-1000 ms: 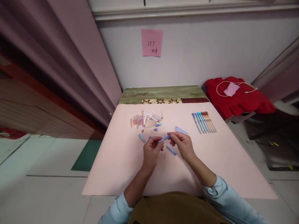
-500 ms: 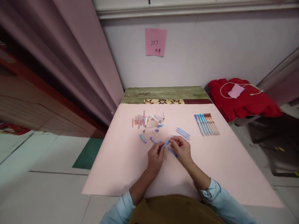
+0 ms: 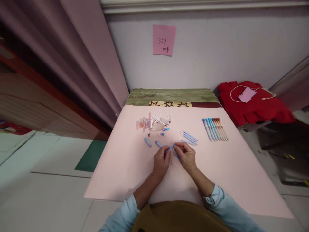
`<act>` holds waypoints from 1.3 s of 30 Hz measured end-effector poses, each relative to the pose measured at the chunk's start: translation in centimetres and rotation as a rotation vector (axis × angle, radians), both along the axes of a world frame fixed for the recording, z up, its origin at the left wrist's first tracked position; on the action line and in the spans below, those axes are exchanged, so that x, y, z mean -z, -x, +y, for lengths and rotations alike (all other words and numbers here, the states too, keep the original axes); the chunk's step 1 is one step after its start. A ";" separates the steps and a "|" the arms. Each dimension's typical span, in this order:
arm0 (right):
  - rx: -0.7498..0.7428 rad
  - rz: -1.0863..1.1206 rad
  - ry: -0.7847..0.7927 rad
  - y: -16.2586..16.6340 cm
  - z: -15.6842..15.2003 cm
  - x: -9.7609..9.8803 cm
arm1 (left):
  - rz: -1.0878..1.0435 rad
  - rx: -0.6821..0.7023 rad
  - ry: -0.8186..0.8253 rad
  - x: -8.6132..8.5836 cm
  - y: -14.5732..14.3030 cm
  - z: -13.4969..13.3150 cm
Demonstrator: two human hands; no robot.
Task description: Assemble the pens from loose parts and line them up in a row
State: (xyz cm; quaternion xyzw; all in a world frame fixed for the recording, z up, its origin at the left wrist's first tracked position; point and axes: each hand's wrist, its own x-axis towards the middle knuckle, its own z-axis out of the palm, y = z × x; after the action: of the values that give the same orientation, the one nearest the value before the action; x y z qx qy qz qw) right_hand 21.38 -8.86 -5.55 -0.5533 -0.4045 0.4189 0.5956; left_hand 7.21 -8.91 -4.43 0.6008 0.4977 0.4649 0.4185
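Note:
My left hand and my right hand meet over the middle of the pink table cover. Both pinch a short blue pen barrel between their fingertips, one at each end. Another blue pen piece lies on the cover just under my right hand. Two more blue pieces lie to the left of my hands. A few pale blue pen tubes lie just beyond my right hand.
A heap of pen parts, refills and small caps lies at the back left. A neat row of finished blue and brown pens lies at the back right. A red cloth with a white cable sits beside the table. A pink note hangs on the wall.
Both hands have drawn slightly closer to me and lower over the cover, still holding the blue pen barrel between them. The view has shifted a little.

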 end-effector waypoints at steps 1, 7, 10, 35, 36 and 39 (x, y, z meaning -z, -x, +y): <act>-0.028 0.021 -0.015 0.0 0.0 -0.3 | -0.012 0.020 0.011 0.0 0.0 0.0; -0.190 0.157 -0.028 0.0 0.1 -0.6 | -0.062 0.035 0.029 0.2 0.0 -0.1; -0.165 0.170 -0.020 0.0 0.0 -0.2 | -0.065 0.026 0.023 0.4 0.1 -0.1; 0.063 0.068 -0.096 0.7 -0.4 0.0 | -0.195 0.006 0.186 0.9 -0.1 0.1; 0.061 0.060 -0.091 0.8 -0.4 -0.1 | -0.190 0.011 0.179 0.9 -0.1 0.1; 0.063 0.043 -0.072 0.8 -0.4 -0.1 | -0.186 0.022 0.172 1.0 -0.1 0.1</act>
State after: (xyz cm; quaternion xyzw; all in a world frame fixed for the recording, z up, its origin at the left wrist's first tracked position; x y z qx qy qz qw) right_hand 20.61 -9.23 -5.47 -0.5349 -0.3889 0.3966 0.6367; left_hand 7.29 -8.80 -5.39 0.5226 0.4882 0.4694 0.5179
